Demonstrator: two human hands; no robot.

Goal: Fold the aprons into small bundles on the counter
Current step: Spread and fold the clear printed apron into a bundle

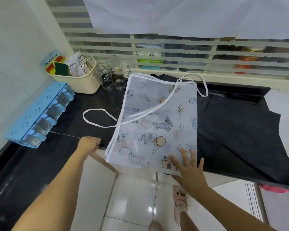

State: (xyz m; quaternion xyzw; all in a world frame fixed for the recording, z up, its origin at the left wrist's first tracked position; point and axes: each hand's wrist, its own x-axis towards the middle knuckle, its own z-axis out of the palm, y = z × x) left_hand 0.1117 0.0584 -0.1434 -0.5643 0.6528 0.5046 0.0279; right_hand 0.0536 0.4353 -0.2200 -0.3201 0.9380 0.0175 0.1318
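Black apron [240, 130] (partly hidden) under printed apron [157, 117]

Translucent printed plastic apron [157, 124]: milky white with outline cartoons of a grey rabbit, peach balloons, tan houses, a leaf, pans and music notes; white edging and strings.
Dark cloth apron [237, 127]: plain black.
Stone bench [93, 100]: black, faintly speckled.
Plastic spice rack [38, 114]: light blue, small punched motifs.
Plastic basket [80, 84]: cream.
Floor tiles [132, 205]: glossy white.
Slipper [180, 200]: pale pink.

The printed apron [157, 122] bears the word "and" on a small cartoon sign at its 1 o'clock corner. Print on the packets [77, 64] is too small to read.
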